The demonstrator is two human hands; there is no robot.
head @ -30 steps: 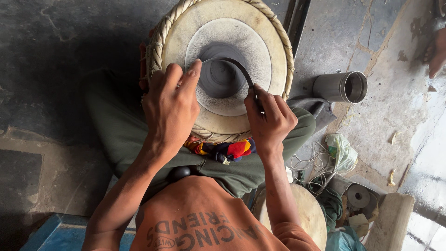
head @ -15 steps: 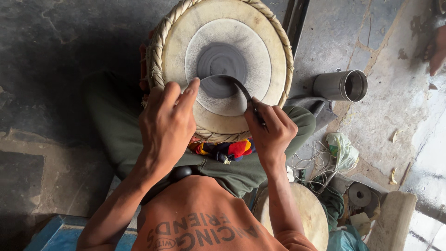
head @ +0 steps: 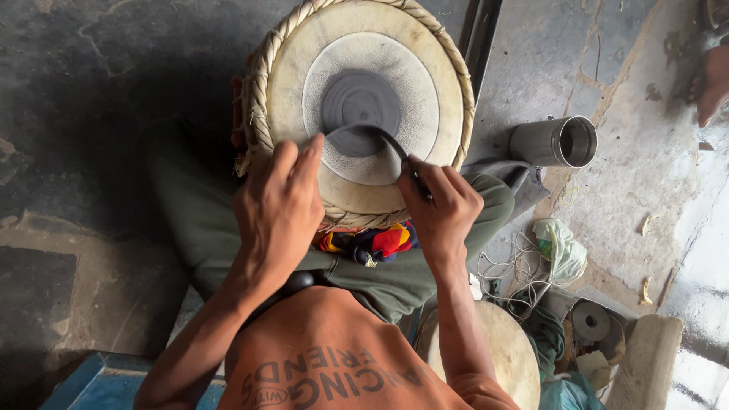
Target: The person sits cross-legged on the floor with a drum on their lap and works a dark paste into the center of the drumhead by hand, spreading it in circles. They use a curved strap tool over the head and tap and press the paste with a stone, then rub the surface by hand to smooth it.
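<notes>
Nearest me, my left hand (head: 277, 209) and right hand (head: 444, 209) are each closed on an end of a thin curved blade (head: 380, 137). It arcs across the dark centre of the drum (head: 357, 114) propped on my lap; beyond, right, a metal cylinder (head: 554, 142) lies on the floor (head: 114, 76).

Rough grey concrete floor (head: 99, 83), cracked and stained.
On it lie a grey metal cylinder (head: 553, 142) on its side, tangled white cord (head: 510, 267), and a crumpled pale plastic bag (head: 562, 250).
</notes>
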